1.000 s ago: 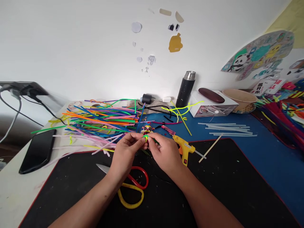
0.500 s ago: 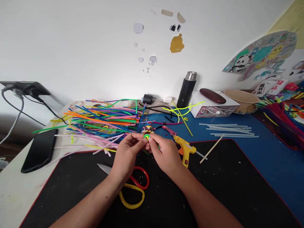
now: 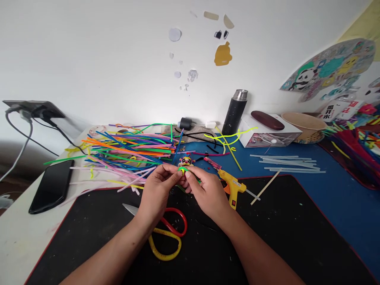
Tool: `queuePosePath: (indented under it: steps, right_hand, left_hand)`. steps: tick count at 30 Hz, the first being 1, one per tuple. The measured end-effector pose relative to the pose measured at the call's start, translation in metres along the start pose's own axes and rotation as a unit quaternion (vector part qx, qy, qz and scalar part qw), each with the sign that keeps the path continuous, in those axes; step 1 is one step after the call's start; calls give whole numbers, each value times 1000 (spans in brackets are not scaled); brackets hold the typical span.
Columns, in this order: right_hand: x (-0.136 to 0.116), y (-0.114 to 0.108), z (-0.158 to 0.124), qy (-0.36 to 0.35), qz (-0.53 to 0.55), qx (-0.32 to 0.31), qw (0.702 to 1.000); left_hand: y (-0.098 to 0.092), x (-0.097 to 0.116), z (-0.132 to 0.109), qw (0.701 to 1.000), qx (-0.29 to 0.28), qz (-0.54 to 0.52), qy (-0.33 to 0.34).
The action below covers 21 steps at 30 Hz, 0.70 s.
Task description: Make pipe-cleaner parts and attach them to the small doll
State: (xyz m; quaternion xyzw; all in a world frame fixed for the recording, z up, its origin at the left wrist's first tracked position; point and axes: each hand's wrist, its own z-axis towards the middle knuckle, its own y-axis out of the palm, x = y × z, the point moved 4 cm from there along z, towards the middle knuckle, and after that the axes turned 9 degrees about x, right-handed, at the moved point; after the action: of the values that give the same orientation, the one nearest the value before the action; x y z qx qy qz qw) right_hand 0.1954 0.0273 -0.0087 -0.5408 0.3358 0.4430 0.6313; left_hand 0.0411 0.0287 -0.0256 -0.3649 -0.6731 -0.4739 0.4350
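Observation:
Between the fingertips of both hands is a small green and yellow pipe cleaner piece (image 3: 183,169), bent into a curve. My left hand (image 3: 154,190) pinches it from the left, and my right hand (image 3: 208,192) pinches it from the right; the fingers cover its lower part. Just beyond the fingertips shows a small colourful figurine (image 3: 186,160) with a blue and red top; whether it touches the hands I cannot tell. Scissors (image 3: 165,256) with one red and one yellow handle lie beneath my left wrist. Right of my right hand lies a yellow glue gun (image 3: 233,188).
Many coloured pipe cleaners (image 3: 133,148) are piled at the back left, near a black phone (image 3: 51,186). Behind stand a dark thermos (image 3: 234,113) and a white box (image 3: 270,139). Glue sticks (image 3: 289,162) and a wooden stick (image 3: 265,187) lie right, by the black mat (image 3: 282,221).
The green and yellow piece has tilted in the fingers and now looks flatter. Both hands stay nearly in place, and the whole view has shifted slightly.

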Motion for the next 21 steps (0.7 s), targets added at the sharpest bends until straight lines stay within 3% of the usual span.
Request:
queuePosePath:
  steps: [12, 21]
  right_hand:
    - [3, -1, 2, -1, -4, 16, 1000]
    - [0, -4, 3, -42, -77, 29, 996]
  left_hand:
    - [2, -2, 0, 999, -32, 4, -33]
    - [9, 6, -4, 997, -62, 4, -40]
